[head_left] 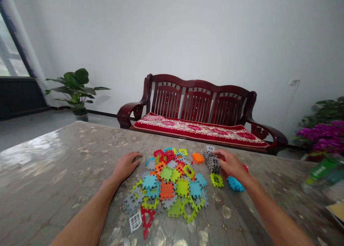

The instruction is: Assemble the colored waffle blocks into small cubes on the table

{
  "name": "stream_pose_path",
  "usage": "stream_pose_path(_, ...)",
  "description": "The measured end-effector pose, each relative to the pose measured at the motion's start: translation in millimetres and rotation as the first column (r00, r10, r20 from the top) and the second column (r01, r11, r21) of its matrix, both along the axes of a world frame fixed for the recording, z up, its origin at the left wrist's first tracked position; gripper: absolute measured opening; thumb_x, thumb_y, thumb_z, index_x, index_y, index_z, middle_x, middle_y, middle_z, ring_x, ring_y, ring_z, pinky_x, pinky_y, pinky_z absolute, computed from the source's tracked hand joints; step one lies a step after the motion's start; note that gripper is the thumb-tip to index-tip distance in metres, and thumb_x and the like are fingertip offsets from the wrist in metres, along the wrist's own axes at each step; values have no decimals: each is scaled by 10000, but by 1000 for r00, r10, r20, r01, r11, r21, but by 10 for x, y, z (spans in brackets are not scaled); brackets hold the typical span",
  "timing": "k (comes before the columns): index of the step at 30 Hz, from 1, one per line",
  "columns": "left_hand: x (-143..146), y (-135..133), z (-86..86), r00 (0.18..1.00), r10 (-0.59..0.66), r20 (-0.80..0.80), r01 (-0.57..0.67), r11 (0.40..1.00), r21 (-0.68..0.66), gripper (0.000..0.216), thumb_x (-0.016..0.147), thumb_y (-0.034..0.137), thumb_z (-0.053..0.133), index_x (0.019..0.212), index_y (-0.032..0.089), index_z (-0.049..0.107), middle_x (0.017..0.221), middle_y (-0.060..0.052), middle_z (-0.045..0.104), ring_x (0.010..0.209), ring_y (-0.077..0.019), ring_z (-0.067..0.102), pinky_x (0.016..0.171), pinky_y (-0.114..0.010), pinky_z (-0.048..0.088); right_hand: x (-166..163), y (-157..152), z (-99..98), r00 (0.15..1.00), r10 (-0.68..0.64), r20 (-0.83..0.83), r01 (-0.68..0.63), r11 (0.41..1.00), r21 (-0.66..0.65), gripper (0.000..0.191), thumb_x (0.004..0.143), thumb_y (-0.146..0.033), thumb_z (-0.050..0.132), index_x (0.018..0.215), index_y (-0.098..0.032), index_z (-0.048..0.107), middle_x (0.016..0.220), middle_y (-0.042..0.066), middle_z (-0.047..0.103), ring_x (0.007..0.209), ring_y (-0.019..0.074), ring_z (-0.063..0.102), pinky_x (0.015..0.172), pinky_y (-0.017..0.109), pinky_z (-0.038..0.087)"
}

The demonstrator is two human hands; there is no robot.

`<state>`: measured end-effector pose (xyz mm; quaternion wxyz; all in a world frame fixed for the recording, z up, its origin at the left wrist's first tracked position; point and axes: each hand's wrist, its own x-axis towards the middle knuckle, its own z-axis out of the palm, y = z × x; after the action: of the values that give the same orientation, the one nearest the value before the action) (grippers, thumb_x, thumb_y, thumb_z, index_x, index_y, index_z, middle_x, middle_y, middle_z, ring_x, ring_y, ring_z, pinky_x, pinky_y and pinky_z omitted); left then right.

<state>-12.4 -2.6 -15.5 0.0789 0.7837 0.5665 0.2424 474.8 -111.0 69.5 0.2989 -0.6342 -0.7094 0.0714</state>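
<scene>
A heap of interlocking plastic building tiles (166, 190) in red, orange, green, blue and grey lies spread on the table. My left hand (129, 164) rests on the tabletop at the heap's upper left, open, with the thumb apart from the fingers and nothing in it. To the right of the heap, my right hand (229, 163) has its fingertips closed at the stack of grey window tiles (213, 163). Its palm and part of the stack's right side are hidden. Beside the stack are an orange tile (198, 158), a green window tile (216, 180) and stacked blue tiles (235, 184). Red tiles show partly behind my right hand.
The table (88, 156) has a glossy patterned cover. A white lattice piece (135, 222) and a red triangular piece (147, 221) lie near its front. A green-labelled bottle (319, 170) stands at the right. Behind are a wooden bench (197, 99) and a potted plant (77, 86).
</scene>
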Motion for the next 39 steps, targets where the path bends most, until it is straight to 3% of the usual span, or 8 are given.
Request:
stream_pose_path(3,-2,16,-9,1000,8,27,-8,1000,-14,374,828,327,483,1108,264,723,1281,-26,688,1193,-213,617,1080,-335,429,-661,153,-64,991,130,-16,-130,991,-23,389,731,-112,514,1044,-224,716,1077,53,737,1007,224,676,933,381,516)
stream_pose_path(6,7,11,-5,996,49,69,-46,998,-46,374,841,311,467,1118,266,715,1259,-15,701,1178,-200,623,1063,-327,441,-1146,364,-141,987,160,22,-158,985,-77,339,762,-118,537,1024,-227,722,1031,43,747,931,214,680,879,357,527)
stream_pose_path(14,13,2,16,994,67,81,-63,997,-50,366,847,312,468,1108,264,720,1229,-17,713,1140,-210,642,1028,-331,460,-1816,855,-195,972,144,184,-111,978,-178,443,755,-136,567,1173,-242,665,1195,58,688,1104,237,621,945,339,475)
stream_pose_path(18,0,26,-11,996,60,64,-58,997,-43,367,841,320,476,1109,269,721,1248,-18,704,1155,-221,635,1027,-338,462,-1946,950,-165,952,179,248,-120,964,-236,530,708,-102,587,1207,-272,645,1215,39,662,1117,231,611,923,314,467)
stream_pose_path(23,-2,30,-22,997,46,64,-44,998,-33,360,847,324,469,1102,269,717,1239,-15,706,1159,-214,631,1040,-331,453,-1987,970,-146,935,180,305,-87,952,-294,347,693,-118,620,999,-249,719,1084,57,683,1006,254,636,828,315,472)
stream_pose_path(27,8,15,3,997,47,59,-45,998,-34,357,843,306,472,1100,259,715,1235,-19,707,1152,-210,633,1043,-326,449,-1960,959,-147,949,122,292,-31,954,-300,304,716,-121,618,967,-251,730,1069,55,687,977,230,638,796,286,454)
stream_pose_path(32,16,15,10,998,56,40,-54,998,-38,360,835,262,471,1096,249,719,1248,-25,701,1167,-203,625,1051,-310,437,-1909,937,-153,978,56,202,4,959,-284,260,713,-117,620,932,-206,729,1051,84,691,938,217,637,754,268,425)
stream_pose_path(39,22,1,15,998,50,50,-49,999,-16,350,831,272,477,1076,256,727,1231,-15,709,1159,-206,629,1043,-302,441,-1770,940,-196,997,-31,-64,17,977,-214,218,698,-80,576,843,-205,681,843,12,715,803,161,633,694,231,420)
